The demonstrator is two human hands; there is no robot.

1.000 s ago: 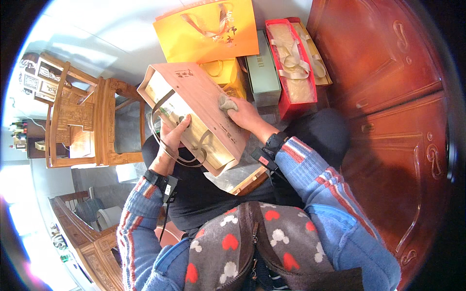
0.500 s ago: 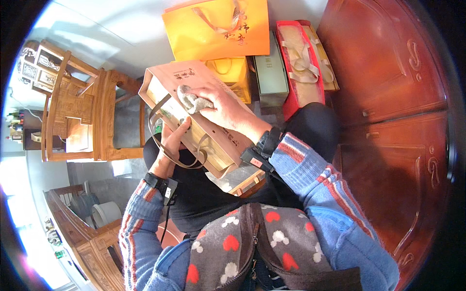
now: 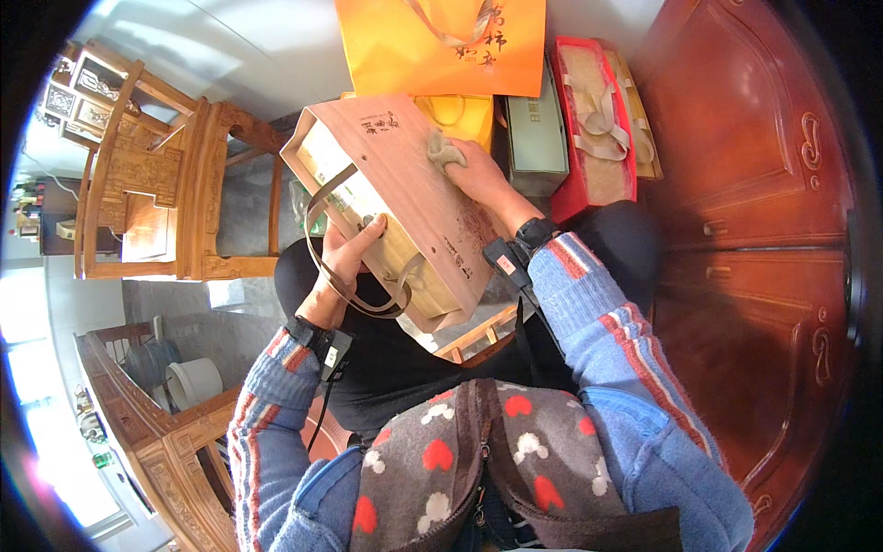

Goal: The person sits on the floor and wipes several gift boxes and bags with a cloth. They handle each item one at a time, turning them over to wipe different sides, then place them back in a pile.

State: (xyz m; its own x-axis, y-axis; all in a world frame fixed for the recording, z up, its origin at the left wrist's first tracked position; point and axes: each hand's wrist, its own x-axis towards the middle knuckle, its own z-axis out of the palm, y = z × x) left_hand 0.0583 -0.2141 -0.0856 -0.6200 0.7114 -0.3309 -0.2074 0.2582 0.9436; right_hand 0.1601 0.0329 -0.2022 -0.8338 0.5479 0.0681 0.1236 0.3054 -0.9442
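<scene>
A pinkish-brown, wood-grain gift bag (image 3: 386,166) lies tilted over my lap, its broad printed side facing up. Its opening faces left, showing a pale yellow box (image 3: 405,255) inside, and two brown ribbon handles (image 3: 324,198) hang out there. My left hand (image 3: 348,259) grips the bag by this open side, thumb over the edge and the other fingers hidden beneath. Closed round a crumpled grey-beige cloth (image 3: 443,153), my right hand (image 3: 480,178) presses it on the bag's upper face near the far right edge.
Beyond the bag stand an orange gift bag (image 3: 441,64), a smaller yellow bag (image 3: 469,115), a pale green box (image 3: 536,138) and a red-edged box with ribbon (image 3: 593,110). Reddish wooden cabinet doors (image 3: 736,175) rise on the right. Carved wooden chairs (image 3: 189,184) stand at left.
My right hand has slid the cloth rightward across the bag's face, from near the open side toward the far edge. My left hand keeps its hold; the whole view has shifted slightly.
</scene>
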